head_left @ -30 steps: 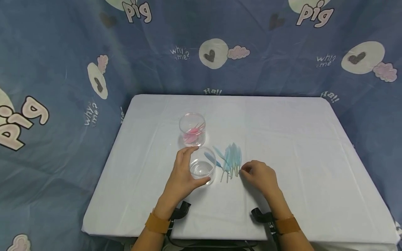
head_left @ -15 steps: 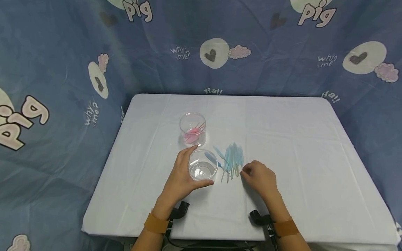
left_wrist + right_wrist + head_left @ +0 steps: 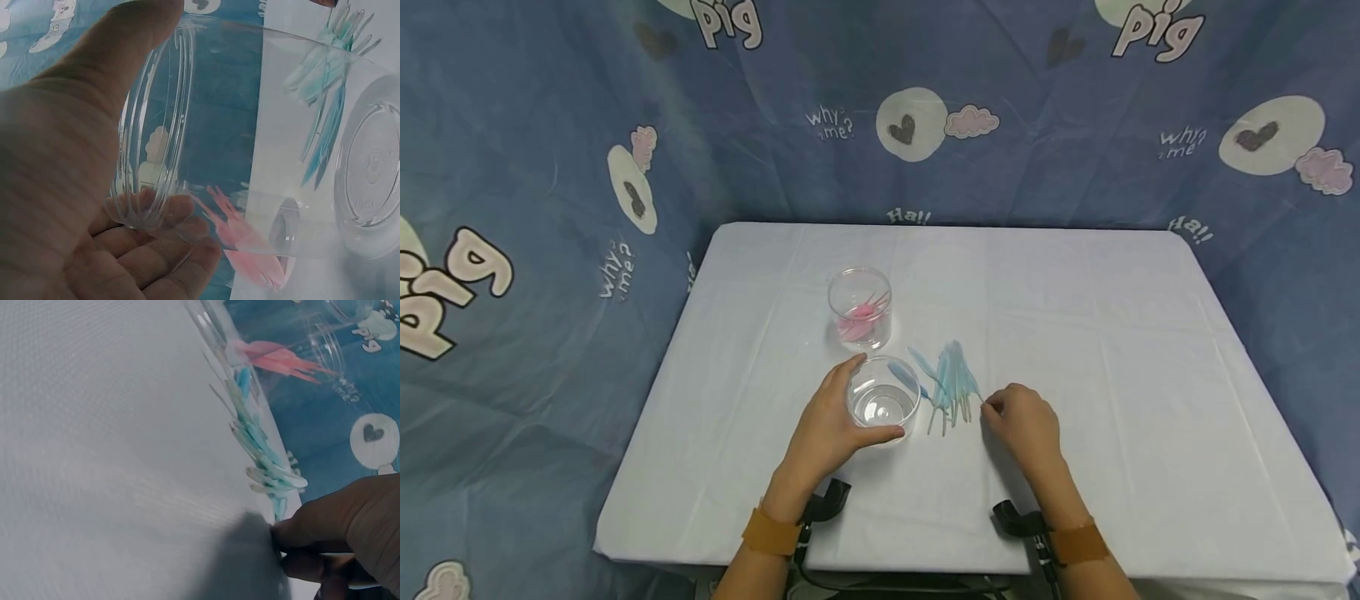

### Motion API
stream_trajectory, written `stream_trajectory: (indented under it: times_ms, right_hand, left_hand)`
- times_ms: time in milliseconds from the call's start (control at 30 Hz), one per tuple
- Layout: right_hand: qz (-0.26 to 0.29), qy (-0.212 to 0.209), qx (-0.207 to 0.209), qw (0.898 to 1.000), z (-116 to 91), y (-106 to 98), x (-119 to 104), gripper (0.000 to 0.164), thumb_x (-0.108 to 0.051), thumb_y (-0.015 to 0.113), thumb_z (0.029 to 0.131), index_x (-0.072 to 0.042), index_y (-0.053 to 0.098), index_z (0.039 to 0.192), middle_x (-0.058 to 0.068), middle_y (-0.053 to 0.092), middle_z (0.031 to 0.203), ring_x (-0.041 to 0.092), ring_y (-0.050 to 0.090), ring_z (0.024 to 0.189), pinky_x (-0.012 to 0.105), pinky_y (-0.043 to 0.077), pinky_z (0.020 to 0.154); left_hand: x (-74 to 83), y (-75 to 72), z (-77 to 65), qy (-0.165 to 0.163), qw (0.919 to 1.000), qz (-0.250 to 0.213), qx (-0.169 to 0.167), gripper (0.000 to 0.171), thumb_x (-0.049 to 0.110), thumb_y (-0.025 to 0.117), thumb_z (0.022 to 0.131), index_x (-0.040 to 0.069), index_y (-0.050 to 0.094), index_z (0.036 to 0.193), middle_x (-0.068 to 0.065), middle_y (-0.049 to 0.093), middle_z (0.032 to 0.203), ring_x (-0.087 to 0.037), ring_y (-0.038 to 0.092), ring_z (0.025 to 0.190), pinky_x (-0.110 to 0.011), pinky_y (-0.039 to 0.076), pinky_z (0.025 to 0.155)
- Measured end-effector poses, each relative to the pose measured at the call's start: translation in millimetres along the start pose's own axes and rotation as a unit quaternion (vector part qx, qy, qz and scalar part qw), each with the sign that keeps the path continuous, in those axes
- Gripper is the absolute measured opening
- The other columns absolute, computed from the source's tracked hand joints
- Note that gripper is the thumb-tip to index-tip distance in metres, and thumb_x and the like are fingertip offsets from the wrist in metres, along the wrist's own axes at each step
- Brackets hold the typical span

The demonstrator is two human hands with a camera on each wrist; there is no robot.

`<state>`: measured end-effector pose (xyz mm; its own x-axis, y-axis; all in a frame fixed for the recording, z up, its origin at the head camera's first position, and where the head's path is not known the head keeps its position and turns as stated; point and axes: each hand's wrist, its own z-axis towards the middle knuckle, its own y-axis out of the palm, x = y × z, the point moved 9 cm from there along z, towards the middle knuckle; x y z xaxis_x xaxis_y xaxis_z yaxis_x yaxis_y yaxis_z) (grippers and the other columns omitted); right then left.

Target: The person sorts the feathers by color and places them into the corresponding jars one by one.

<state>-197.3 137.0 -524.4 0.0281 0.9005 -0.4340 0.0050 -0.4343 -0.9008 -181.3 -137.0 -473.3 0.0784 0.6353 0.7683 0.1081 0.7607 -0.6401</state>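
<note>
A clear plastic cup (image 3: 883, 407) is held by my left hand (image 3: 822, 423), its thumb along the near side and its fingers on the far left side. Through its wall a darker blue feather (image 3: 903, 375) shows. Right of the cup, thin-stemmed light blue feathers (image 3: 951, 379) lie bunched on the white table. My right hand (image 3: 1024, 423) pinches the stem end of the rightmost feather (image 3: 973, 387), which slants out of the bunch; in the right wrist view the fingertips (image 3: 286, 536) mostly hide that stem. The left wrist view shows the cup's ribbed rim (image 3: 150, 144) against the palm.
Behind the held cup stands a second clear cup (image 3: 880, 335) with pink feathers (image 3: 859, 323) inside. A white cloth covers the table (image 3: 1150, 400). Blue printed fabric (image 3: 1015, 167) hangs behind it and at the sides. Black camera mounts (image 3: 1021, 521) sit at both wrists.
My right hand has shifted slightly right, and the rightmost feather has gone from nearly upright to slanting toward it. The left hand and cup have moved only a little.
</note>
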Motion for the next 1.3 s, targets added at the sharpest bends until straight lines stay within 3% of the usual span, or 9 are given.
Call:
stream_trajectory:
  times_ms: [333, 600, 933, 1133, 1300]
  right_hand:
    - [-0.005, 0.026, 0.022, 0.999, 3.2, -3.3, 2.7, 0.016, -0.014, 0.067, 0.086, -0.002, 0.078, 0.082, 0.010, 0.070, 0.079, 0.021, 0.061, 0.061, 0.037, 0.050, 0.051]
    - [-0.009, 0.047, 0.049, 0.998, -1.8, -31.6, 14.8, 0.019, -0.018, 0.063, 0.091, -0.003, 0.075, 0.089, 0.011, 0.072, 0.074, 0.020, 0.052, 0.049, 0.033, 0.039, 0.040]
    - [0.022, 0.024, 0.099, 0.995, -5.4, -62.8, 14.8, 0.019, -0.016, 0.066, 0.094, -0.001, 0.077, 0.097, 0.014, 0.076, 0.090, 0.019, 0.052, 0.049, 0.030, 0.039, 0.042]
    - [0.040, -0.029, 0.200, 0.979, -11.2, -84.5, 2.0, 0.011, -0.013, 0.073, 0.090, -0.004, 0.079, 0.094, 0.011, 0.075, 0.086, 0.023, 0.059, 0.055, 0.030, 0.041, 0.044]
    - [0.077, -0.082, 0.258, 0.960, -19.9, -110.4, -15.6, 0.007, -0.009, 0.074, 0.090, -0.005, 0.080, 0.092, 0.007, 0.074, 0.084, 0.012, 0.048, 0.048, 0.020, 0.036, 0.042]
  left_hand:
    - [-0.2, -0.5, -0.3, 0.002, 0.9999, -0.011, -0.002, 0.110, 0.041, 0.097, 0.060, 0.019, 0.039, 0.152, -0.008, 0.052, 0.144, -0.033, 0.056, 0.124, -0.052, 0.050, 0.100]
    - [0.2, -1.2, 0.6, 0.005, 0.9999, -0.006, -0.009, 0.110, 0.048, 0.096, 0.060, 0.020, 0.040, 0.151, -0.003, 0.053, 0.142, -0.032, 0.057, 0.123, -0.050, 0.051, 0.099]
    - [-1.2, -0.8, 1.0, 0.005, 0.9999, -0.013, -0.009, 0.108, 0.044, 0.097, 0.061, 0.021, 0.041, 0.150, -0.007, 0.053, 0.144, -0.033, 0.056, 0.123, -0.051, 0.050, 0.099]
    - [-1.5, -1.8, 1.5, 0.008, 0.9998, -0.013, -0.010, 0.109, 0.046, 0.096, 0.061, 0.021, 0.041, 0.151, -0.009, 0.053, 0.144, -0.033, 0.057, 0.123, -0.051, 0.050, 0.099]
    - [-1.4, -2.4, 1.1, 0.009, 0.9997, -0.017, -0.013, 0.109, 0.047, 0.096, 0.061, 0.021, 0.040, 0.151, -0.009, 0.052, 0.144, -0.033, 0.056, 0.123, -0.050, 0.050, 0.099]
